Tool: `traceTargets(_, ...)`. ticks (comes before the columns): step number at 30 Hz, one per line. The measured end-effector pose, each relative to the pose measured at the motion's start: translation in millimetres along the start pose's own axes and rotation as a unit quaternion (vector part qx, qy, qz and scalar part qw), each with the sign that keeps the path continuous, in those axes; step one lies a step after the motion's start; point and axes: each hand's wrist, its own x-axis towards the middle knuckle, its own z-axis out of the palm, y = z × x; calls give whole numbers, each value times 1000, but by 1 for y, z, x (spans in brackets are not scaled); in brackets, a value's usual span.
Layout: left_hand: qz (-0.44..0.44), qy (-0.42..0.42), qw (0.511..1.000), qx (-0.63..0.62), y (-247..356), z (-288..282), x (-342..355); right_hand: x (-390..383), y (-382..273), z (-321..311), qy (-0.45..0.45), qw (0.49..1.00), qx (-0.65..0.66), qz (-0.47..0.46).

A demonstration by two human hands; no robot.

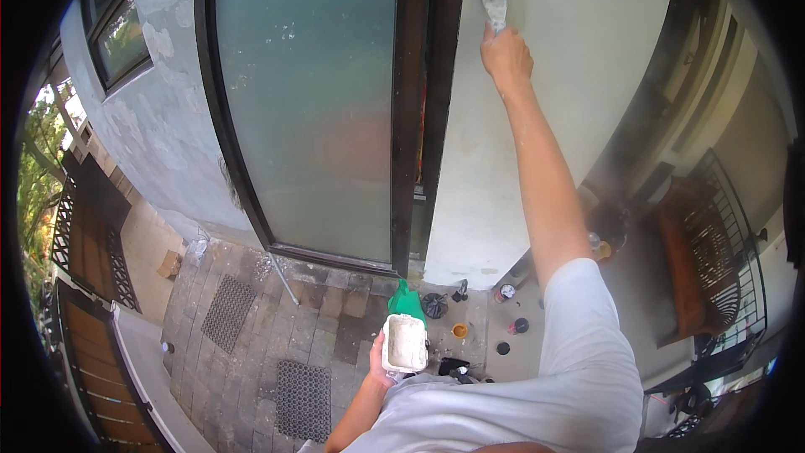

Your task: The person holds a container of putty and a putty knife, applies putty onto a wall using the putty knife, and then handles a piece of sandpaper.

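High on the right, my right hand (508, 59) is closed round the handle of a putty knife (495, 2), its arm stretched upward. The wide blade carries whitish paste and is at the pale wall (579, 59); whether it touches cannot be told. Low in the middle, my left hand (380, 361) grips the left side of a small white plastic tub (405, 344). Pale paste coats the tub's inside. Most of the left fingers are hidden behind the tub.
A dark-framed frosted glass door (306, 101) stands left of the wall. A green bag (406, 300), a black bag (434, 305) and small containers sit on the paved floor. A metal rod (283, 278) lies by the door, near floor mats (303, 398). A wooden bench (692, 256) is at right.
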Motion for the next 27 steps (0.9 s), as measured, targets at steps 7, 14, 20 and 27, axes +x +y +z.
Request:
traceTargets(7, -6, -32, 999, -22, 1, -1, 3, -90, 78, 34, -83, 994, -35, 58)
traceTargets(14, -16, -20, 999, -24, 2, 7, 7, -41, 30, -14, -14, 999, -13, -28)
traceTargets(20, -29, -15, 999, -20, -5, 9, 16, 15, 3, -11, -14, 998, -39, -49)
traceTargets(27, -36, -36, 998, -40, 3, 5, 19, -62, 90, 21, -86, 991, -99, -10)
